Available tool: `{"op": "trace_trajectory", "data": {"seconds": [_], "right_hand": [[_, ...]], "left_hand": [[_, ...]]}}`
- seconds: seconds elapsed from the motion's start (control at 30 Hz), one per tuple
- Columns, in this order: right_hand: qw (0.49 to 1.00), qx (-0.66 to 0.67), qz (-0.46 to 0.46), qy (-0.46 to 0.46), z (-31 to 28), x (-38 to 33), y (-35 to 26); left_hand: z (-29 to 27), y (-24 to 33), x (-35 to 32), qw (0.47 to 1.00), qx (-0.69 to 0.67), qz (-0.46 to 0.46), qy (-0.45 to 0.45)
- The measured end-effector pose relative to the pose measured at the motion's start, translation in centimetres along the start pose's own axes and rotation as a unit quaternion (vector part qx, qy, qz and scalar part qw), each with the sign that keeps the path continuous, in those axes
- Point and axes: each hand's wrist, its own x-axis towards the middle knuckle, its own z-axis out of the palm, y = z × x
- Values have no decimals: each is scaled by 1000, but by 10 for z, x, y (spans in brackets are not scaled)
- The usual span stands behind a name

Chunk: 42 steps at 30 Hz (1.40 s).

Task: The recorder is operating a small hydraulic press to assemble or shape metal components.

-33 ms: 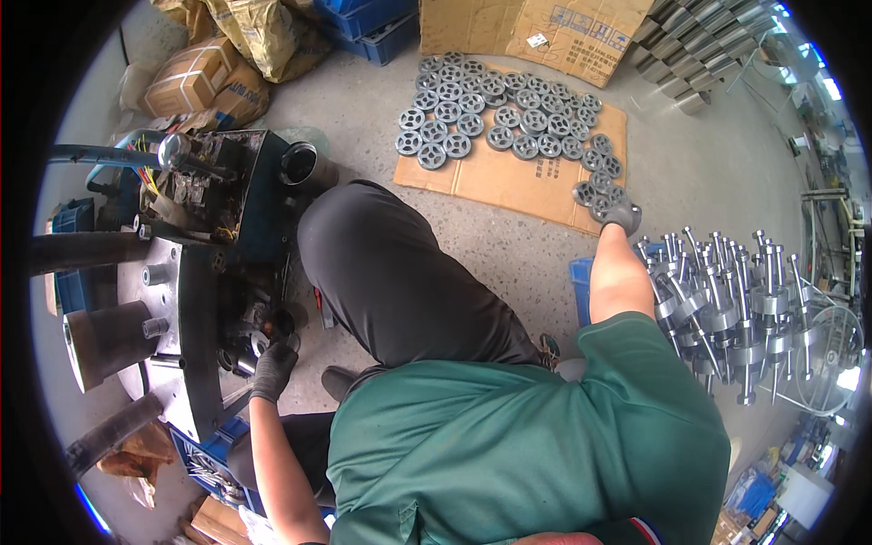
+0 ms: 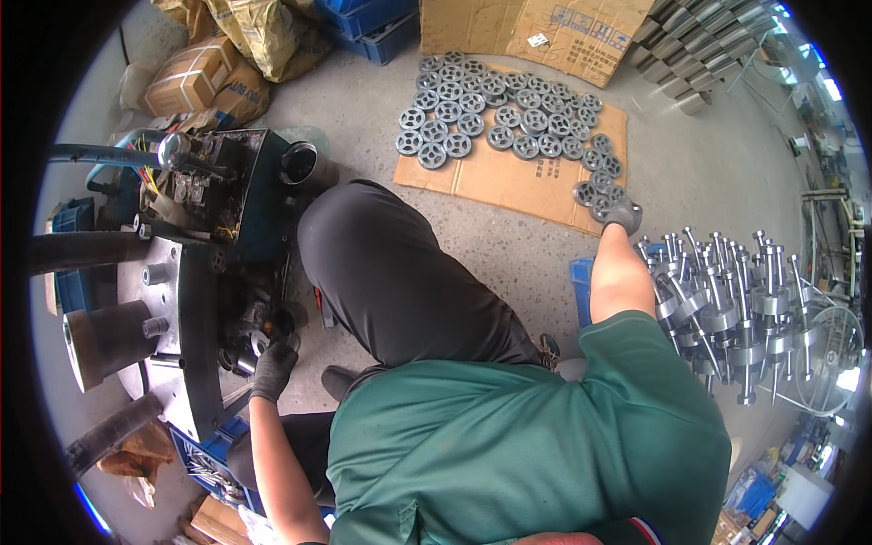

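Okay, two gloved hands, arms spread wide. Right hand is at the near right corner of a flat cardboard sheet, over the last of the metal discs. Its fingers are mostly hidden behind the back of the glove, so can't tell how far open it is or whether it grips a disc. The discs are grey, round, with cut-out openings; they lie close together across the sheet, a narrower run of them leading down to that hand.

Left hand is by the machine, fingers bent, just beside a shiny cylindrical part; can't tell if it has hold of anything.

Blue bin sits beside the right forearm, partly covered. Right of that, a cluster of upright bolts with thick collars. Shiny metal cylinders are stacked top right, near an open carton. Top left: strapped box, yellowish sacks, blue crates. Below the machine, a blue tub holds small silvery pieces.
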Motion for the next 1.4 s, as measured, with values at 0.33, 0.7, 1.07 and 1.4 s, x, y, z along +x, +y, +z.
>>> {"op": "trace_trajectory", "data": {"seconds": [0.33,0.7,1.07,1.4], "right_hand": [[896,-416,-107,-110,-56,-76,-113],[962,180,203,22,-67,-84,-115],[954,-180,172,-169,-61,-23,-67],[891,325,311,63,-35,-42,-62]], "left_hand": [[0,4,3,999,40,22,1],[3,-1,3,999,41,-12,-5],[1,4,6,999,31,-13,-31],[-1,10,4,999,35,-16,-19]]}}
